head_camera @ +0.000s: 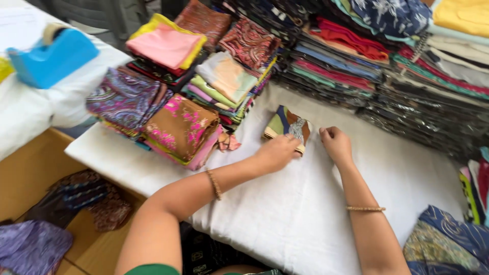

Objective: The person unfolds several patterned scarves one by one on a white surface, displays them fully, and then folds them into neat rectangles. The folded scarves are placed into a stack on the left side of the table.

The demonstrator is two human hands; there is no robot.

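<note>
Head view: on the white-covered counter (285, 214), the left hand (277, 152) presses flat on a small folded patterned cloth (288, 127), fingers closed over its near edge. The right hand (335, 143), loosely curled, holds nothing and rests just beside it. The cloth looks folded already but not yet added to the folded stacks (178, 127) nearby.

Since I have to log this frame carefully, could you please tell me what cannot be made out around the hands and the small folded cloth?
- Head view: the near end of the folded cloth lies under the left hand.
- Head view: the right hand has curled fingers; whether they pinch anything is too small to tell.
- Head view: motion blur smears the prints on the cloth stacks.
- Head view: the right edge cuts off the blue fabric.
</note>
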